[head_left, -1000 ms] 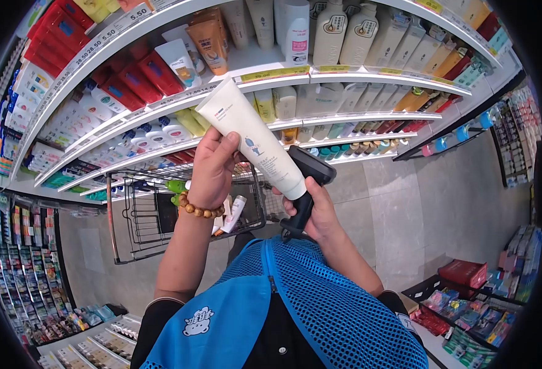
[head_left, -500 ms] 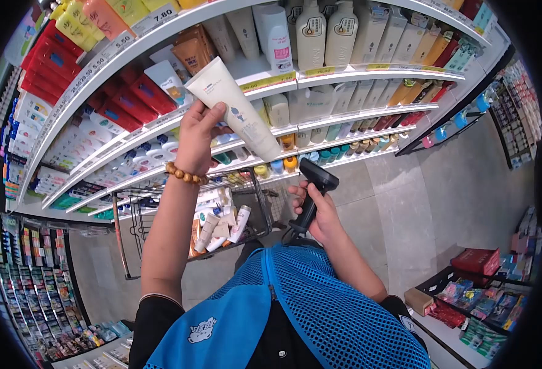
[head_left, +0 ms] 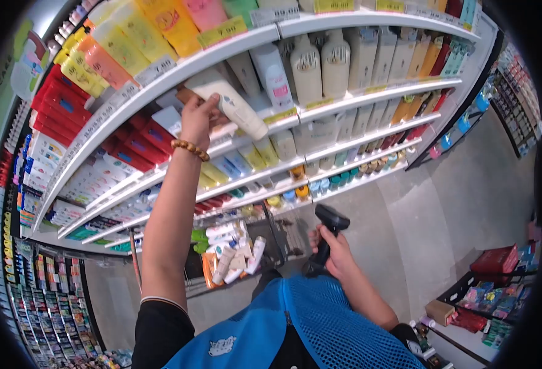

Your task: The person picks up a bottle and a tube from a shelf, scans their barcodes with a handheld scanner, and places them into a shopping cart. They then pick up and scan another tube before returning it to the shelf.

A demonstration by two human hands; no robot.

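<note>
Left hand (head_left: 196, 117) gripping white tube (head_left: 234, 104), its cap end hidden, right hand (head_left: 335, 252) gripping scanner (head_left: 326, 230)

floor (head_left: 406, 221): pale grey tiles | white shelves (head_left: 345, 101): tiered, packed with bottles and tubes, yellow price tags | wire cart (head_left: 234, 252): below, holding tubes | low display (head_left: 486, 289): right, boxed goods | light: bright, even
</note>
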